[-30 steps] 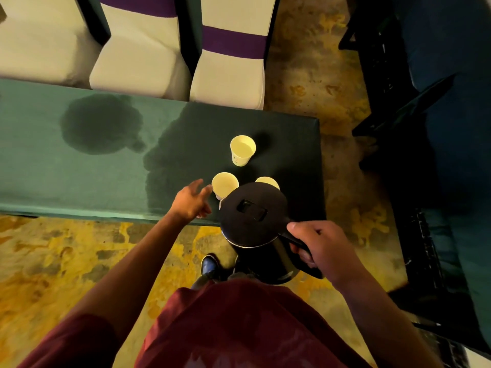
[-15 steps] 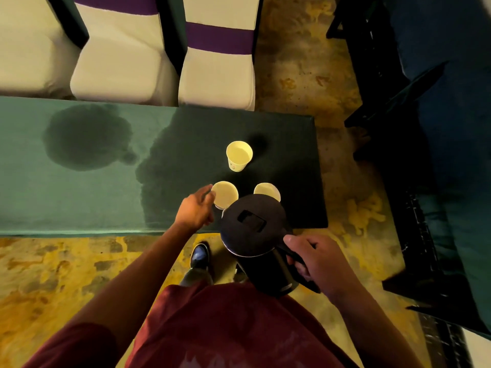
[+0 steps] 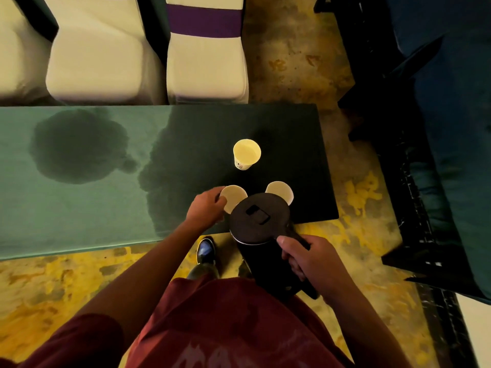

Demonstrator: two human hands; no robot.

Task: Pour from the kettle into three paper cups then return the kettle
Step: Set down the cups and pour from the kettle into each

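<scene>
My right hand grips the handle of a black kettle, held upright above the table's near edge with its lid shut. The kettle covers part of two paper cups: a near-left cup and a near-right cup. My left hand is wrapped around the side of the near-left cup. A third paper cup stands alone farther back on the green tablecloth. From here I cannot see what the two near cups contain.
Large dark wet patches spread over the cloth left of and beneath the cups. White chairs with purple bands stand behind the table. Dark furniture fills the right side. My shoe is on the yellow patterned floor.
My left hand has closed around the near-left cup, which it was only reaching toward a second ago. The kettle has stayed over the near cups in my right hand.
</scene>
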